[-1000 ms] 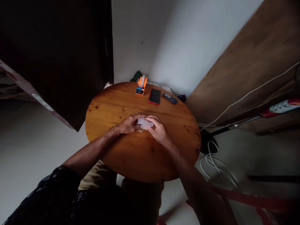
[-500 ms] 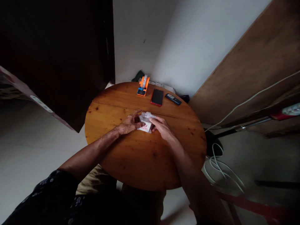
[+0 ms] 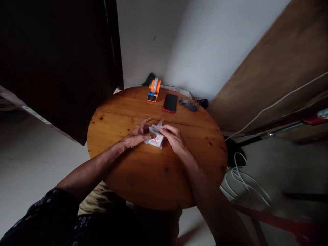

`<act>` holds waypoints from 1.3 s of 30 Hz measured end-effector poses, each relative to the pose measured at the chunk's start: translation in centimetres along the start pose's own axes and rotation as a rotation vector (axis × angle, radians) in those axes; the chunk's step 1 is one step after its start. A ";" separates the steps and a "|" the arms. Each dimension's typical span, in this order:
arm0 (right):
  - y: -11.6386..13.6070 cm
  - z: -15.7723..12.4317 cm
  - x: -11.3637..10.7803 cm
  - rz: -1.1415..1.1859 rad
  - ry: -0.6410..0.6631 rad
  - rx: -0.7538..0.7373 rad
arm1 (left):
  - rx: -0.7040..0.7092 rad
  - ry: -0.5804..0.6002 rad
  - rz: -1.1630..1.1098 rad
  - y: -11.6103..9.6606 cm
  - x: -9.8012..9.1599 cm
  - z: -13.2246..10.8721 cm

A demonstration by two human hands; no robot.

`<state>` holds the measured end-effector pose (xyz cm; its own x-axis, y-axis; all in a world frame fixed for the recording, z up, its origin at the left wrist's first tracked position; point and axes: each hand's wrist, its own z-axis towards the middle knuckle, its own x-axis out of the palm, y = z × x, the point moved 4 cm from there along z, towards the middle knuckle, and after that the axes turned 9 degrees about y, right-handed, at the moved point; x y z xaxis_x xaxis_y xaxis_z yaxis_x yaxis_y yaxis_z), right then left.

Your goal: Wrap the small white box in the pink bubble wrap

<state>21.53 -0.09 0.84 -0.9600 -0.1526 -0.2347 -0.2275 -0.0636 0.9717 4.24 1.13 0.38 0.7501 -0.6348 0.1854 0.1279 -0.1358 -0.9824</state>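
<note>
A small white box with red print [image 3: 155,140], wrapped in a clear plastic bag [image 3: 155,127], is held above the middle of the wooden table. My left hand [image 3: 139,135] grips its left side, the thumb pressed on the printed face and the index finger lifted away. On the right, my right hand [image 3: 174,137] pinches the plastic at the top right of the box between thumb and fingers. Some fingertips of both hands are hidden behind the box and the plastic.
The round wooden table [image 3: 143,177] bears an orange tape dispenser [image 3: 154,89] at the back, beside a red-edged phone [image 3: 170,103]. A dark object, partly pixelated [image 3: 189,104], lies right of the phone. White cable [image 3: 241,174] coils on the floor at the right.
The box has shifted slightly left and toward me. My left index finger has lifted, and my right fingers have gathered on the plastic at the top. The view has shifted a little.
</note>
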 end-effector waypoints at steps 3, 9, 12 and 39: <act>0.3 -0.1 0.2 -0.008 0.014 -0.008 | 0.004 0.009 0.025 0.0 0.2 -0.1; 0.4 0.0 0.5 0.017 -0.047 -0.055 | 0.014 0.040 0.023 0.0 0.8 -0.2; 0.4 -0.1 0.6 0.033 -0.053 -0.041 | 0.022 0.012 0.044 0.1 0.6 -0.3; 3.2 -3.1 1.1 -0.440 0.051 -0.425 | 0.020 -0.007 0.092 0.4 -1.3 0.2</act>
<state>20.26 -3.52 3.61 -0.7792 -0.0693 -0.6229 -0.5058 -0.5174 0.6903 3.45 2.05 -0.28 0.7640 -0.6382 0.0943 0.0711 -0.0619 -0.9955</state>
